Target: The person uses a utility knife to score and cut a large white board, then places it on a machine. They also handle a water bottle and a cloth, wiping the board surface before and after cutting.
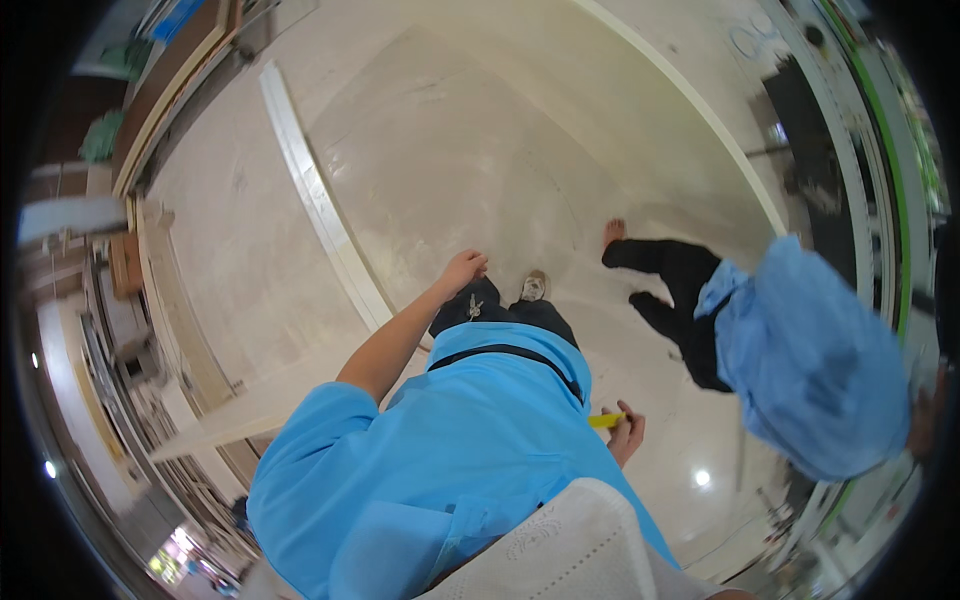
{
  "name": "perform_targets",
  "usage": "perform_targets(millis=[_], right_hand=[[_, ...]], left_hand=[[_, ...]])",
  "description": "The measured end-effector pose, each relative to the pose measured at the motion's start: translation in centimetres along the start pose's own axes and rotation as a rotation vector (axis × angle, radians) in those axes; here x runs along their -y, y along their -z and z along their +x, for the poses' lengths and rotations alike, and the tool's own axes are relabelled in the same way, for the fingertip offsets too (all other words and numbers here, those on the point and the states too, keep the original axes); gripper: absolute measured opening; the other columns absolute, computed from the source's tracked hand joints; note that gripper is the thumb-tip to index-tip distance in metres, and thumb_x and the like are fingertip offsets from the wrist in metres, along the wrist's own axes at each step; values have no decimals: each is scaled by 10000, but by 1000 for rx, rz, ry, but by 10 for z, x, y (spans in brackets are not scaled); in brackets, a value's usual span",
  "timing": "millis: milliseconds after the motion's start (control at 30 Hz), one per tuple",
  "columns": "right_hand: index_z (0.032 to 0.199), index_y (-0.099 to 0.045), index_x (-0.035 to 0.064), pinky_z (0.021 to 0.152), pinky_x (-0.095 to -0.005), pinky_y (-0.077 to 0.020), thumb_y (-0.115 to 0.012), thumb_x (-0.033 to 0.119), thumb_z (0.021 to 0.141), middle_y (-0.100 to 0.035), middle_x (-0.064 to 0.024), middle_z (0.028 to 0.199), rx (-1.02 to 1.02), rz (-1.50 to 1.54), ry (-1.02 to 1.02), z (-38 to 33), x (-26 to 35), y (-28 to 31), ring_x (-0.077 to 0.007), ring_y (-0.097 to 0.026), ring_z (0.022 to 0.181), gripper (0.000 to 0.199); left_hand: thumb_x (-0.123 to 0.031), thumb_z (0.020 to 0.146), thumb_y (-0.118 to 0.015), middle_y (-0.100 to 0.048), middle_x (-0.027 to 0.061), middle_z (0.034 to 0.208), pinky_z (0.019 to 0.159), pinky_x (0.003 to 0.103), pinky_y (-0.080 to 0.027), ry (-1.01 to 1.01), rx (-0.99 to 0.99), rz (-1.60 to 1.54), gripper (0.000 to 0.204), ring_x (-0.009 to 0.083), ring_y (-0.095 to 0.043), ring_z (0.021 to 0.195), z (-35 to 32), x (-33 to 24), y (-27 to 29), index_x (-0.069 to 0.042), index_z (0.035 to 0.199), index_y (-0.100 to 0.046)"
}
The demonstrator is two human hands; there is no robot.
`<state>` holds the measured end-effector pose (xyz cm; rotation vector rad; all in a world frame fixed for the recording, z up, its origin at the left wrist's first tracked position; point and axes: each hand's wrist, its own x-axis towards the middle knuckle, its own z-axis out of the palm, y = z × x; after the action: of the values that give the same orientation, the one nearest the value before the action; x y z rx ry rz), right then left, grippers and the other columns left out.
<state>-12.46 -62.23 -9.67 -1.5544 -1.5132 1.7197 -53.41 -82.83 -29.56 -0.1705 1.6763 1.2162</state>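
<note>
Right hand point(625, 435): closed around a small yellow object point(606, 420), beside the right hip of the blue smock point(440, 450). Left hand point(462, 270): loosely curled, empty, above the keys point(474, 307) at the waist. Second person in blue cap point(810, 355) standing right.

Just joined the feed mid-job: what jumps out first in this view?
The person's bright blue shirt fills the lower centre. Their right hand grips a small yellow object at the hip, while the left hand swings forward. A co-worker's pale blue head cover looms at right.

Left grip point(462, 270) hangs loosely curled; right grip point(626, 432) pinched closed.
</note>
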Motion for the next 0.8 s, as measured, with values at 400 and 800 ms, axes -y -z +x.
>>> perform_targets(millis=[400,800], right_hand=[[1139,-570,60,601,-262,-479,-587,238,1003,-644,-100,910,627,-76,-355,249,115,-456,-128,-583,691,225],[1154,-528,124,491,-288,-446,-562,349,1009,-600,-83,808,721,-26,-385,255,220,-803,-116,-516,551,270]], left_hand=[[-342,945,-596,-678,78,1043,826,329,-515,184,-400,-457,349,180,-651,936,23,10,228,-64,1154,-615],[-360,942,-600,-671,91,1067,845,343,-503,-42,-365,-443,361,195,-648,957,152,-227,480,-73,1160,-606]])
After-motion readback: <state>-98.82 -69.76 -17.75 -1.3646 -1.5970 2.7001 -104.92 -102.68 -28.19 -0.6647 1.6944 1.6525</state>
